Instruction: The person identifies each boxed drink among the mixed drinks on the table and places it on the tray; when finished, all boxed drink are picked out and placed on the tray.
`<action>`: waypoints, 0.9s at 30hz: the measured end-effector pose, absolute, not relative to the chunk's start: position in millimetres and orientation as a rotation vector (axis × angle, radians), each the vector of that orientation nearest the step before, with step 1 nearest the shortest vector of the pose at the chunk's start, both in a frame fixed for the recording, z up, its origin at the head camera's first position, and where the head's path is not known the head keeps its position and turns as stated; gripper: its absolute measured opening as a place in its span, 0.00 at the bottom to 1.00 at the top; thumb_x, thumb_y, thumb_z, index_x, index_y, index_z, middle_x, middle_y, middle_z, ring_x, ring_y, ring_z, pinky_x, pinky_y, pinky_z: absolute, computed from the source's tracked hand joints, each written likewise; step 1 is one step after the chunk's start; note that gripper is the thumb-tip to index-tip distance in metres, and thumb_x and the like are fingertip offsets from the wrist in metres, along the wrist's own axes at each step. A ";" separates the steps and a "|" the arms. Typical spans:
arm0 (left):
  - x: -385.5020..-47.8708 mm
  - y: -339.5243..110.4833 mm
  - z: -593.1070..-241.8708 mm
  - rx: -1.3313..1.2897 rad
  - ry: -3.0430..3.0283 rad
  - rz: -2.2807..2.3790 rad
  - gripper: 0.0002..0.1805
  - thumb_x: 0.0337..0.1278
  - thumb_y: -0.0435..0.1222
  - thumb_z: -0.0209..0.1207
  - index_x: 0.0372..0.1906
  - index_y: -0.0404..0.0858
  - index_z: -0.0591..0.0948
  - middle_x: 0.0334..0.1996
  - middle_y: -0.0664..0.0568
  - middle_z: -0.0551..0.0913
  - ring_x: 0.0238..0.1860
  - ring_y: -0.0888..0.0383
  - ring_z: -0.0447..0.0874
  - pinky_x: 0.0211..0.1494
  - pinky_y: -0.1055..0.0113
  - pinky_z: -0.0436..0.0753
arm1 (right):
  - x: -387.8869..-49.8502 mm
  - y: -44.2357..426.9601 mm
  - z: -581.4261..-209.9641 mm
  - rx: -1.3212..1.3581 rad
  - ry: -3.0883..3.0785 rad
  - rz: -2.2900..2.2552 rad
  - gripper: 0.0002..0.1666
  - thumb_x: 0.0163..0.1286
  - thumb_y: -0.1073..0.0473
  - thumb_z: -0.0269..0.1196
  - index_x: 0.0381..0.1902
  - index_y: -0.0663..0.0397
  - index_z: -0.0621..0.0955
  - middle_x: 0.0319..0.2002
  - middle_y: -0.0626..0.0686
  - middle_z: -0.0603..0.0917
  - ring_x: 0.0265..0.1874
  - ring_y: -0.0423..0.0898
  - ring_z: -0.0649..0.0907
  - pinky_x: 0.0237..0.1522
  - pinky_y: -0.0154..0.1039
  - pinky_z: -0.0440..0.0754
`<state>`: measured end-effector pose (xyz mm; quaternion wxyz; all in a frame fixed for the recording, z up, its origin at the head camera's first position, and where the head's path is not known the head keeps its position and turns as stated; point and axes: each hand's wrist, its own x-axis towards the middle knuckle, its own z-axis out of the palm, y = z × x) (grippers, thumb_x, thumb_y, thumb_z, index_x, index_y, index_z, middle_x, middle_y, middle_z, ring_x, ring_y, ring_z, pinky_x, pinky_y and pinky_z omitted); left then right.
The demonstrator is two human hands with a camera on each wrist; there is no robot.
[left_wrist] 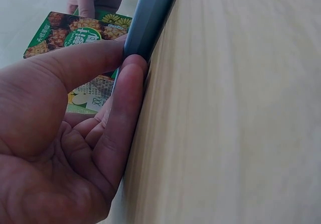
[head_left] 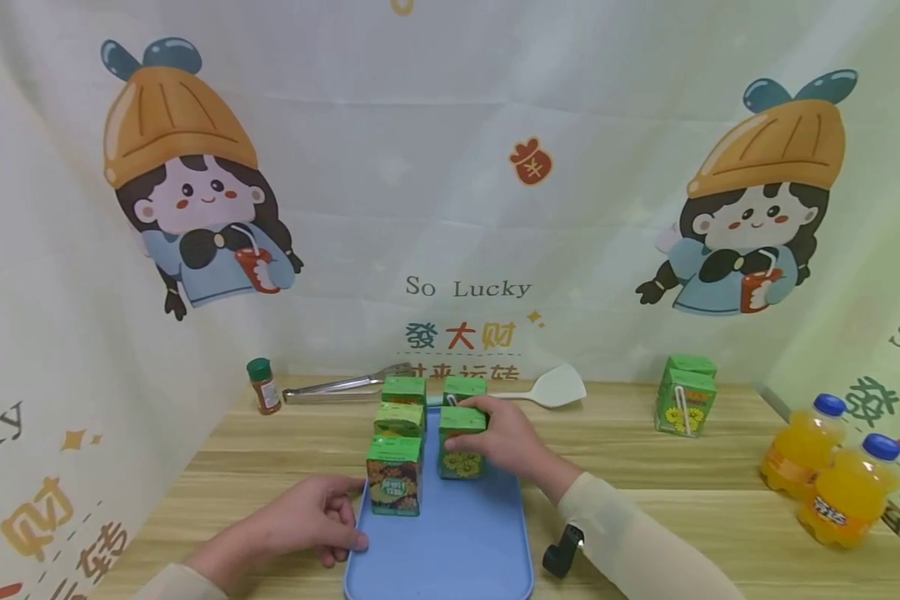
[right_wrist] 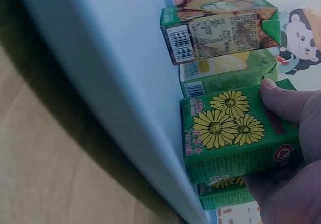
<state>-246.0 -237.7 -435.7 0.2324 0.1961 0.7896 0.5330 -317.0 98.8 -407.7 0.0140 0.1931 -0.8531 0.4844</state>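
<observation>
My right hand (head_left: 512, 437) grips a green drink carton (head_left: 461, 465) with yellow flowers by its upper part. The carton stands upright at the blue tray's (head_left: 474, 542) right side, its base against the tray in the right wrist view. Behind it is another green carton (head_left: 465, 385), partly hidden. On the tray's left side a pineapple-print carton (head_left: 394, 485) stands in front of a paler green carton (head_left: 399, 414) and a further green carton (head_left: 403, 386). My left hand (head_left: 300, 521) pinches the tray's left rim between thumb and fingers, as the left wrist view shows.
Behind the tray lie metal tongs (head_left: 337, 385) and a white spatula (head_left: 558, 387). A green-capped spice jar (head_left: 263, 387) stands at the back left. To the right are two green cartons (head_left: 687, 404) and two orange drink bottles (head_left: 847, 496). A printed cloth (head_left: 367, 208) hangs behind the table.
</observation>
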 end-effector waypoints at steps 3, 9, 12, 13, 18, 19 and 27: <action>-245.6 -238.4 -435.6 0.529 2.164 1.468 0.54 0.66 0.33 0.77 0.80 0.11 0.55 0.33 0.43 0.89 0.30 0.53 0.89 0.30 0.63 0.91 | -318.1 98.2 -410.2 0.607 -2.650 1.537 0.36 0.63 0.52 0.86 0.65 0.57 0.86 0.47 0.51 0.88 0.38 0.46 0.84 0.38 0.44 0.84; -245.7 -239.0 -436.5 0.523 2.171 1.463 0.54 0.67 0.33 0.77 0.81 0.11 0.54 0.32 0.44 0.89 0.29 0.53 0.89 0.30 0.63 0.91 | -318.1 99.0 -412.4 0.622 -2.646 1.532 0.37 0.64 0.53 0.85 0.67 0.58 0.84 0.48 0.52 0.88 0.39 0.46 0.85 0.40 0.45 0.85; -245.8 -238.9 -437.1 0.533 2.174 1.458 0.53 0.68 0.32 0.76 0.81 0.11 0.54 0.32 0.44 0.89 0.29 0.53 0.89 0.30 0.62 0.91 | -316.5 100.8 -411.8 0.632 -2.646 1.522 0.37 0.64 0.52 0.85 0.67 0.58 0.84 0.50 0.53 0.88 0.41 0.46 0.85 0.42 0.45 0.86; -245.7 -238.9 -437.2 0.536 2.172 1.458 0.53 0.68 0.32 0.76 0.81 0.11 0.54 0.32 0.44 0.88 0.29 0.53 0.89 0.30 0.62 0.91 | -315.8 101.7 -411.3 0.634 -2.646 1.518 0.37 0.64 0.52 0.85 0.66 0.57 0.84 0.50 0.53 0.88 0.41 0.46 0.85 0.43 0.45 0.86; -246.3 -238.5 -437.6 0.537 2.168 1.459 0.52 0.68 0.32 0.75 0.81 0.11 0.54 0.32 0.45 0.88 0.29 0.53 0.89 0.29 0.62 0.91 | -313.5 108.0 -409.4 0.643 -2.643 1.498 0.36 0.63 0.52 0.86 0.65 0.53 0.84 0.53 0.52 0.88 0.47 0.47 0.86 0.50 0.48 0.88; -246.5 -238.5 -437.4 0.534 2.169 1.458 0.52 0.68 0.32 0.75 0.81 0.11 0.55 0.32 0.45 0.88 0.29 0.53 0.89 0.30 0.62 0.91 | -313.5 109.2 -409.3 0.643 -2.642 1.482 0.36 0.62 0.52 0.86 0.65 0.53 0.84 0.53 0.52 0.89 0.48 0.48 0.87 0.52 0.49 0.88; -247.3 -237.8 -436.4 0.530 2.171 1.455 0.54 0.67 0.33 0.77 0.80 0.11 0.55 0.33 0.43 0.89 0.30 0.53 0.90 0.31 0.62 0.92 | -314.0 118.9 -408.3 0.701 -2.634 1.417 0.37 0.61 0.54 0.87 0.65 0.53 0.84 0.55 0.53 0.90 0.55 0.52 0.88 0.61 0.59 0.87</action>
